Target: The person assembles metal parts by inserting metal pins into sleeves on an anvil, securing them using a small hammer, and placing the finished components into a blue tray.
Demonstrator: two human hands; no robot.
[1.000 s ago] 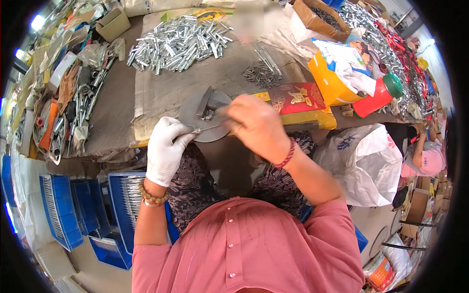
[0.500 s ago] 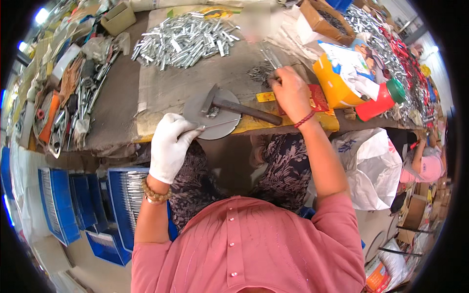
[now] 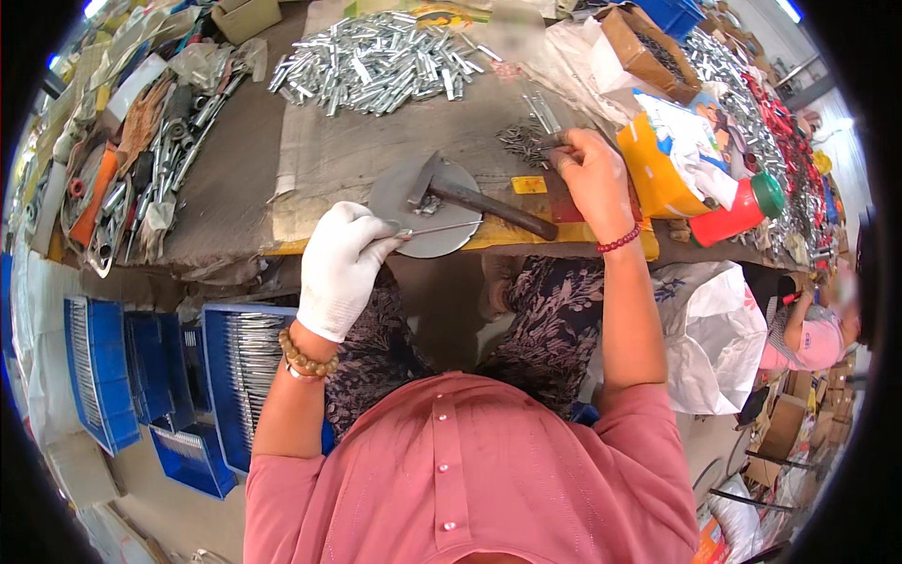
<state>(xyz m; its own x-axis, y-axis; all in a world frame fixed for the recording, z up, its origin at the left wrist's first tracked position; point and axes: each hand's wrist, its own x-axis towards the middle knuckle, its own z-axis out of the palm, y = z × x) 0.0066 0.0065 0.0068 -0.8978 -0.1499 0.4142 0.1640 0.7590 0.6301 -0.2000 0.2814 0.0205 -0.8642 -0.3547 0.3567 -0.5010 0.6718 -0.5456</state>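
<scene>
In the head view, the left hand [image 3: 340,268], in a white glove, is bent at the near edge of the work table [image 3: 221,179], its thumb and forefinger pinched together on one end of a thin metal rod [image 3: 446,228]. The rod reaches out to the right from that pinch, roughly level, over the near part of a round grey disc [image 3: 440,246]. A hammer [image 3: 498,206] lies with its head on the disc and its dark handle slanting away to the right, beyond the disc's edge; some small silver pieces [image 3: 430,204] sit beside the head. The right hand [image 3: 594,179], bare, is at the right end of a scattered pile of small dark pins [image 3: 520,143], fingers bent and the tips drawn close to the thumb; whether they grip a pin cannot be told. Just beyond those fingertips lie a few slim silver tubes [image 3: 542,108], and a small yellow packet [image 3: 528,185] rests between the hand and the disc. Farther back is a broad heap of short silver tubes [image 3: 385,61]. To the right of the right hand stand a yellow bag [image 3: 653,167] and a red container [image 3: 728,218] with a green lid, tilted.
</scene>
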